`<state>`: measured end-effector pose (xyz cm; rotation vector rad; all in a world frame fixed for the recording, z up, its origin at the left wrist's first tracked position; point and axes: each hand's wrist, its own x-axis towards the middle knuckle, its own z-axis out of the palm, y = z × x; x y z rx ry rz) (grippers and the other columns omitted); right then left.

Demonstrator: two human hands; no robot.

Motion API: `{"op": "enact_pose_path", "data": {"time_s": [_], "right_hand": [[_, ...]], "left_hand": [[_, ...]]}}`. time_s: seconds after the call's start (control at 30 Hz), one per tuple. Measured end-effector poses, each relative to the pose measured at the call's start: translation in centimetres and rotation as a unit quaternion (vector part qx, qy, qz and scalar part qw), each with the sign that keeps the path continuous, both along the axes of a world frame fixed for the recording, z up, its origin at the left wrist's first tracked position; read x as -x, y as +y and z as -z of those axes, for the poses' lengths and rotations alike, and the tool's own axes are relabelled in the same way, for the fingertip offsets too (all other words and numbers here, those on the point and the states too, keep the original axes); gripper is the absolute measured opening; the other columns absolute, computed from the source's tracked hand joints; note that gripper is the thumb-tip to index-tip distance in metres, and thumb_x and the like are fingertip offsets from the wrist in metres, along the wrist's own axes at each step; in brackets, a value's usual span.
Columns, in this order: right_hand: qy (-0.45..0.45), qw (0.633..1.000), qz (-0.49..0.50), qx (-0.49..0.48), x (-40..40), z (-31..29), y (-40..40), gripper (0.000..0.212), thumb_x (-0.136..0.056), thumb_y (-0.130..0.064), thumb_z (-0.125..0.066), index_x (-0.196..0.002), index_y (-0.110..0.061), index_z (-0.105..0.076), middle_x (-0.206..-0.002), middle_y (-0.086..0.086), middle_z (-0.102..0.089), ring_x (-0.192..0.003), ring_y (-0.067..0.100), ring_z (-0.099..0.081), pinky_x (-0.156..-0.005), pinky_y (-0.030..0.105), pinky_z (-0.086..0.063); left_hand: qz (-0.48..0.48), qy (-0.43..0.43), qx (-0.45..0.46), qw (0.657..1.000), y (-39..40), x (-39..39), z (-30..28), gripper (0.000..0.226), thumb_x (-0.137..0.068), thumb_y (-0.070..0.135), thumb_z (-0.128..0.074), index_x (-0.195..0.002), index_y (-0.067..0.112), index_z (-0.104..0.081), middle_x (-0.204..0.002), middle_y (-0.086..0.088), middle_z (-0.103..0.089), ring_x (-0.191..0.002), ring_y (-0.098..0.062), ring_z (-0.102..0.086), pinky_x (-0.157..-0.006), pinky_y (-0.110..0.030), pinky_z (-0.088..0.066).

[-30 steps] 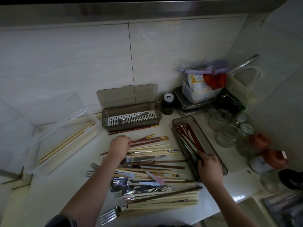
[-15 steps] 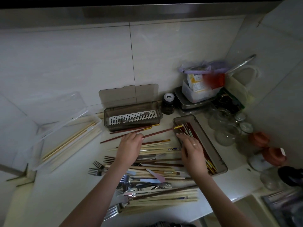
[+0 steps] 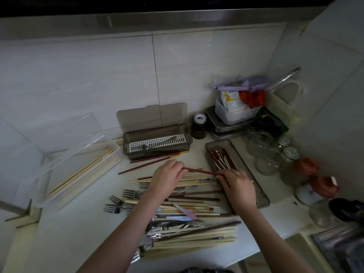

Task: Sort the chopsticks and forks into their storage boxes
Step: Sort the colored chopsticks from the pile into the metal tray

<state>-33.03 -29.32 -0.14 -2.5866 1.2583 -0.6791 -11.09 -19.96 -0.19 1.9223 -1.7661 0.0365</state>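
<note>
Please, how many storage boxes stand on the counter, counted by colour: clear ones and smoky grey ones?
Clear storage box: 1
Smoky grey storage boxes: 2, one by the wall and one on the right
Total: 3

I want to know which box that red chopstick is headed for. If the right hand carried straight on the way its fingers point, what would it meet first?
Probably the dark tray beside it. The right hand, pinching the red chopstick, points up and slightly left toward the red chopsticks in the tray; depth is unclear.
</note>
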Motion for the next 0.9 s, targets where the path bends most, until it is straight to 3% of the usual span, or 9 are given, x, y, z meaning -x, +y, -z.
{"op": "enact_pose_path", "data": {"time_s": [0.13,0.23,0.37,0.5,0.7,0.8,0.9], "right_hand": [[-0.024,0.989,0.099,-0.105,2.6,0.6,-1.3,0.021,-0.094,-0.026,-0.054,-0.108,-0.017,-0.067,-0.084,0.005,-0.07,-0.068,0.021,-0.064,-0.056,0.033,-0.053],[-0.052,0.976,0.12,-0.176,3.2,1.0,-1.9,0.022,-0.095,-0.022,-0.053,-0.114,-0.017,-0.064,-0.093,0.005,-0.07,-0.074,0.018,-0.063,-0.064,0.029,-0.05],[0.012,0.96,0.129,-0.248,2.6,2.5,-1.9,0.033,-0.096,-0.009,-0.045,-0.124,-0.02,-0.058,-0.112,0.008,-0.063,-0.091,0.021,-0.062,-0.08,0.036,-0.053],[0.015,0.951,0.169,-0.258,2.3,3.1,-1.9,0.029,-0.094,-0.006,-0.045,-0.116,-0.014,-0.061,-0.115,0.009,-0.06,-0.097,0.024,-0.061,-0.086,0.042,-0.053],[0.046,0.964,0.134,-0.227,2.4,3.1,-1.3,0.03,-0.093,-0.007,-0.046,-0.119,-0.013,-0.062,-0.117,0.008,-0.059,-0.097,0.021,-0.061,-0.083,0.035,-0.054],[0.044,0.964,0.132,-0.226,2.4,2.9,-1.1,0.029,-0.094,-0.01,-0.046,-0.12,-0.015,-0.06,-0.118,0.006,-0.059,-0.095,0.019,-0.061,-0.081,0.034,-0.054],[0.047,0.963,0.132,-0.231,2.3,2.8,-1.0,0.03,-0.095,-0.012,-0.046,-0.122,-0.016,-0.058,-0.119,0.006,-0.058,-0.093,0.017,-0.061,-0.079,0.031,-0.054]], "left_hand": [[-0.071,0.038,-0.049,0.996,0.5,-2.6,0.9,0.013,-0.094,0.022,-0.051,-0.096,0.015,-0.061,-0.09,0.003,-0.062,-0.077,-0.01,-0.057,-0.062,-0.019,-0.038],[-0.125,0.028,-0.093,0.987,0.9,-4.8,2.1,0.008,-0.092,0.021,-0.052,-0.094,0.018,-0.06,-0.09,0.003,-0.06,-0.079,-0.012,-0.056,-0.062,-0.021,-0.038],[-0.175,0.016,-0.144,0.974,1.2,-6.9,3.1,0.017,-0.092,0.02,-0.052,-0.105,0.016,-0.062,-0.103,-0.002,-0.062,-0.088,-0.018,-0.06,-0.074,-0.031,-0.049],[-0.185,-0.012,-0.208,0.96,1.3,-8.4,3.7,0.023,-0.09,0.021,-0.053,-0.112,0.017,-0.061,-0.112,-0.004,-0.061,-0.098,-0.022,-0.058,-0.083,-0.035,-0.049],[-0.21,0.005,-0.258,0.943,0.9,-9.3,4.4,0.041,-0.093,0.024,-0.052,-0.133,0.016,-0.048,-0.129,-0.01,-0.054,-0.115,-0.026,-0.052,-0.096,-0.039,-0.045],[-0.213,0.033,-0.271,0.938,0.8,-9.6,4.7,0.033,-0.091,0.024,-0.054,-0.123,0.017,-0.054,-0.124,-0.008,-0.054,-0.114,-0.025,-0.05,-0.096,-0.04,-0.045],[-0.215,0.054,-0.264,0.939,1.0,-9.5,4.7,0.01,-0.088,0.02,-0.057,-0.098,0.017,-0.056,-0.109,-0.006,-0.055,-0.099,-0.022,-0.053,-0.089,-0.038,-0.047]]}}
